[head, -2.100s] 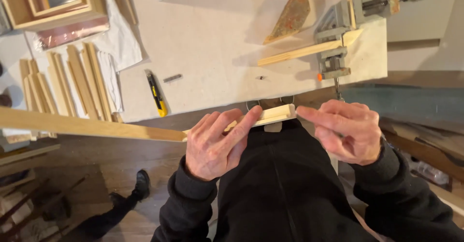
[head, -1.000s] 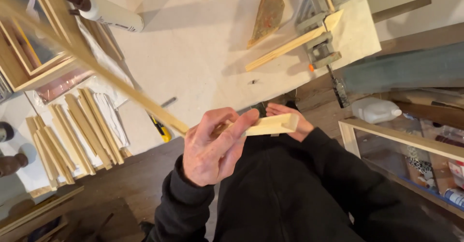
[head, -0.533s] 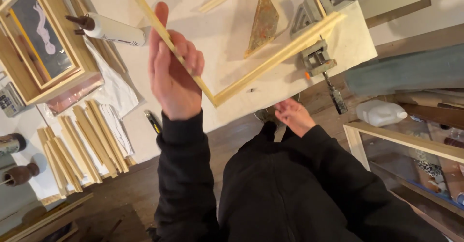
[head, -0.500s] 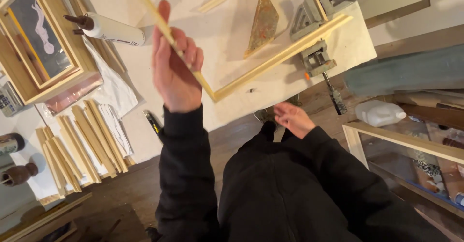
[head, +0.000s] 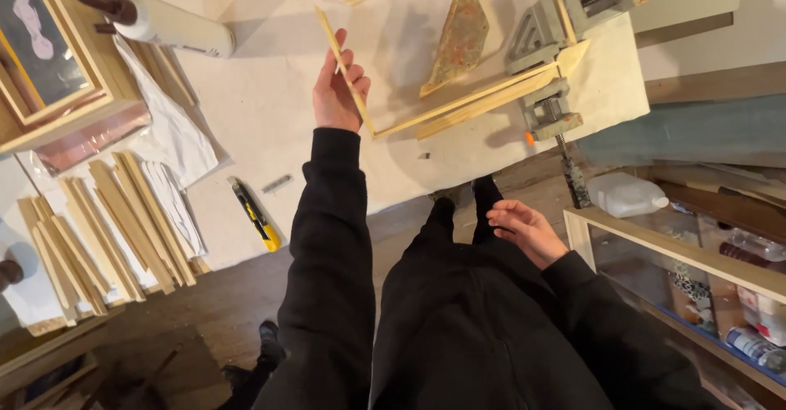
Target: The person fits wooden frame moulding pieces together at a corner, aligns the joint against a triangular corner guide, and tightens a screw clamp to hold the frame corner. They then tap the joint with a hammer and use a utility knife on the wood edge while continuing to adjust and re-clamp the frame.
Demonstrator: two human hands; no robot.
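One thin wooden strip (head: 342, 64), pinched between fingers and thumb of the left hand (head: 337, 90), held over the pale worktable (head: 270, 107); its lower end meets a second strip (head: 483, 99) fixed in a metal corner clamp (head: 550, 37). Right hand (head: 528, 230) empty near the lap, fingers loosely spread. One yellow utility knife (head: 254, 213) at the table edge.

A thin wooden strip (head: 344, 70) is held in the left hand (head: 337, 90) over the pale worktop (head: 270, 107), its lower end met by strips (head: 483, 99) held in the metal corner clamp (head: 557, 41), while the right hand (head: 528, 230) is kept open and empty below the clamp.
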